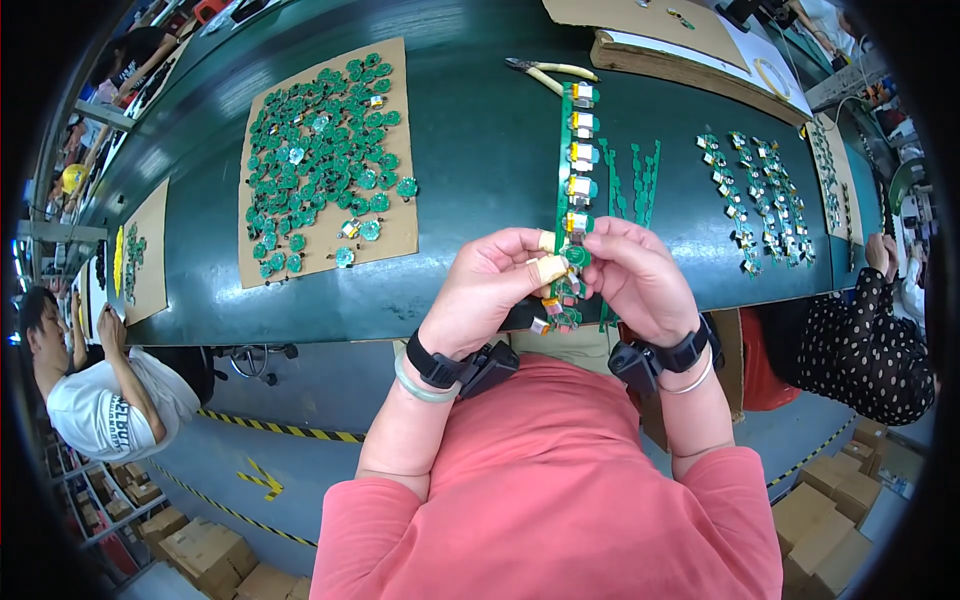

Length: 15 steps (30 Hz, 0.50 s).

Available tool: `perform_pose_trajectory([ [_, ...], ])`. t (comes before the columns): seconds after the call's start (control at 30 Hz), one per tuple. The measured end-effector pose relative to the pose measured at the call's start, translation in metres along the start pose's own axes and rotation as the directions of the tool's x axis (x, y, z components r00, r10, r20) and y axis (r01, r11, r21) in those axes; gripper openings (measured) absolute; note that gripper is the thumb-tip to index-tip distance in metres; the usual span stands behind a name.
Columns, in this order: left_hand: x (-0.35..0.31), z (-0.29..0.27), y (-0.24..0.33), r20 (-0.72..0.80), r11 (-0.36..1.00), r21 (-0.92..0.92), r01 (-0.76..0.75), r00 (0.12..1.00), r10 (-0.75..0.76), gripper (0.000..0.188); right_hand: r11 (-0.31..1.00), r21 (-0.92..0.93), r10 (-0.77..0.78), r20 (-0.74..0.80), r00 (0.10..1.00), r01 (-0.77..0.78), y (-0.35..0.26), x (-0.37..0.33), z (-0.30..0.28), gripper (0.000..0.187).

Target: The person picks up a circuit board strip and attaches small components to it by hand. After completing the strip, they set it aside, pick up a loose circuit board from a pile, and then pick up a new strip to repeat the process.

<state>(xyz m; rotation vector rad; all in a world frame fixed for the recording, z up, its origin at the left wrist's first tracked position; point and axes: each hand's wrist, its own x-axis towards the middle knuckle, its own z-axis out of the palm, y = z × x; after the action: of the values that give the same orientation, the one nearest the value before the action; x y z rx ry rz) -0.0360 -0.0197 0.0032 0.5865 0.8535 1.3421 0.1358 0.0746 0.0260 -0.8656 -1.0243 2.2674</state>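
Note:
A long green circuit board strip, lined with small silver and orange components, runs from the far side of the table toward me. My left hand pinches it near its near end; the thumb and a fingertip wear cream covers. At the same spot, a small round green circuit board sits between my two hands. The fingers of my right hand are closed on its right edge. Below the fingers hang more boards with components, partly hidden by the hands. Beyond the strip's far end lie cutting pliers with cream handles.
A cardboard sheet at left carries many round green boards. Bare green strips lie right of the held strip, with rows of populated boards farther right. Stacked cardboard stands at the back. Co-workers sit at both sides.

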Motion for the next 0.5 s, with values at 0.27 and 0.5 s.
perform_pose_trajectory([
  [0.27,0.001,0.001,-0.002,-0.137,0.997,-0.048,-0.056,0.989,0.049,0.02,0.926,-0.306,-0.249,-0.052,0.967,0.222,0.006,-0.007,0.015,0.014],
  [0.5,0.003,0.007,-0.002,-0.165,0.99,0.04,-0.133,0.977,0.138,0.025,0.612,-0.695,-0.466,0.067,0.882,0.376,0.012,-0.017,0.02,0.019],
])
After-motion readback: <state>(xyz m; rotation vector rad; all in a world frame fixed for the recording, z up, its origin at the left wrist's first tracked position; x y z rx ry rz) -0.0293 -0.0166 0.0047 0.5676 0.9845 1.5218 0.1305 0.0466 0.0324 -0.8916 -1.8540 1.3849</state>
